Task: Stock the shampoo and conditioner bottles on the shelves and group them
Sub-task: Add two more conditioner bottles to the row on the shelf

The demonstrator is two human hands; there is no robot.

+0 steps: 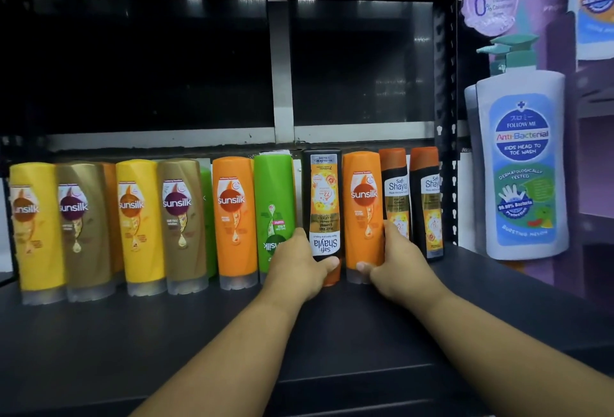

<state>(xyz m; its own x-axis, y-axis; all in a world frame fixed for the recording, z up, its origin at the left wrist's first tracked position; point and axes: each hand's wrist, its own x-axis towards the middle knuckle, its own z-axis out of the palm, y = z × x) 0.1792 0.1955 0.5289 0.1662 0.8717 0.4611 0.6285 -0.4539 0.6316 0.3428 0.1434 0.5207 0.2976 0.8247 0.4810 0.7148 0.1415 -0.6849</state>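
A row of bottles stands along the back of a dark shelf (pixel 206 333). My left hand (pixel 295 270) grips the lower end of a black Safi Shayla bottle (pixel 324 197) that stands upside down, orange cap at the bottom. My right hand (pixel 395 264) grips an orange Sunsilk bottle (pixel 363 204) beside it. To the right stand two upright black Safi Shayla bottles (pixel 397 191) (pixel 427 197). Left of my hands stands an upside-down green Sunsilk bottle (pixel 274 197), then another orange Sunsilk bottle (pixel 234 217), then yellow (pixel 139 217) and gold (pixel 181 220) ones.
A perforated black upright post (pixel 445 117) bounds the shelf on the right. Beyond it stand large white pump bottles of kids wash (pixel 523 164) before a purple display panel. More yellow (pixel 33 227) and gold (pixel 83 227) Sunsilk bottles fill the far left.
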